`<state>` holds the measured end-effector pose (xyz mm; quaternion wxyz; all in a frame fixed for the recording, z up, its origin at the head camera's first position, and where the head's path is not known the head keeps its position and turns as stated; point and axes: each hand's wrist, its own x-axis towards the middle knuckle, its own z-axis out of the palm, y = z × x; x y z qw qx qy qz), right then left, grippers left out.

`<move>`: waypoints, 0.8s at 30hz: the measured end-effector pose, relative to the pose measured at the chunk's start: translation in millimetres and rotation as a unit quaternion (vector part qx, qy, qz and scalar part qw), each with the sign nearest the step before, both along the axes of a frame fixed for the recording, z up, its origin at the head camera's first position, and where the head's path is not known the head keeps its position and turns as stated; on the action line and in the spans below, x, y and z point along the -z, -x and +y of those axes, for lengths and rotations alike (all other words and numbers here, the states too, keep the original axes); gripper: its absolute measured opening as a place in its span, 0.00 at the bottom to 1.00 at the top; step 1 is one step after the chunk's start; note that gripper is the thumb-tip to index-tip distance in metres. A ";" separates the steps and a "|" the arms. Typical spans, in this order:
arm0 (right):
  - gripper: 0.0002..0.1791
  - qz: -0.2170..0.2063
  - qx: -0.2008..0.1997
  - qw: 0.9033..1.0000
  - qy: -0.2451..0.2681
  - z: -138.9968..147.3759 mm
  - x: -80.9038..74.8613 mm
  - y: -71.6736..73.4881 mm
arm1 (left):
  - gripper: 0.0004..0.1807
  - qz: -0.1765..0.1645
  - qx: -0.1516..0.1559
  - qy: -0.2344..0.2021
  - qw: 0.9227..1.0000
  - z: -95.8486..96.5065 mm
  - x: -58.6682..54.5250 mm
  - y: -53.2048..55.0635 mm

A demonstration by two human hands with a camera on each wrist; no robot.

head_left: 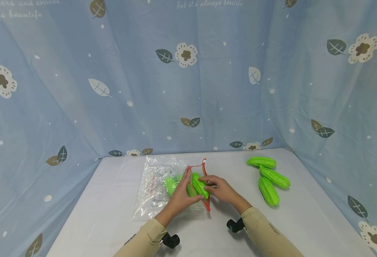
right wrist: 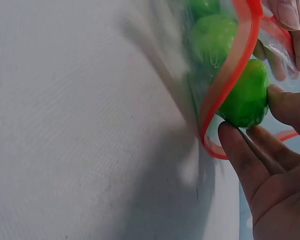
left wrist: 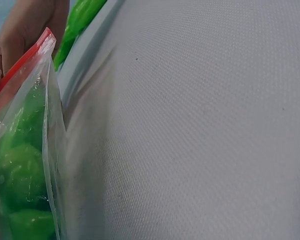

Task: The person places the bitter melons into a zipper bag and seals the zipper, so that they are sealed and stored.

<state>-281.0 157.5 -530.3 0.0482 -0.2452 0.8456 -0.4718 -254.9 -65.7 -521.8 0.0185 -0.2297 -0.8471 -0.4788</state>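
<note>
A clear zip bag (head_left: pixel 144 207) with a red zip strip (head_left: pixel 208 206) lies at the table's middle, its mouth open to the right. Several bright green gourd-like toy vegetables (head_left: pixel 170 185) show through its plastic. My left hand (head_left: pixel 181 197) holds the bag by its mouth, thumb and fingers spread along the red edge. With thumb and fingertips, my right hand (head_left: pixel 223 190) pinches another green toy gourd (head_left: pixel 200 185) at the mouth. In the right wrist view, that gourd (right wrist: pixel 250 97) sits partly inside the red rim. The left wrist view shows the bag's side (left wrist: pixel 50 165) and gourds within.
Three more green toy gourds (head_left: pixel 268 191) lie close together on the white table (head_left: pixel 111 214) at the right. A blue patterned curtain (head_left: pixel 143 89) surrounds the table at the back and sides. Black wrist cameras (head_left: pixel 170 240) hang under both sleeves.
</note>
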 end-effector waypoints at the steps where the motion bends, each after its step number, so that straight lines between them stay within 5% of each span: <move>1: 0.22 -0.003 0.002 1.000 -0.001 -0.8 -0.1 0.2 | 0.61 0.000 0.000 0.000 1.000 -0.1 0.0 0.1; 24: 0.22 -0.034 0.046 0.998 -0.041 -14.3 -3.1 -1.0 | 0.61 0.004 0.007 0.002 1.000 -1.5 0.1 2.4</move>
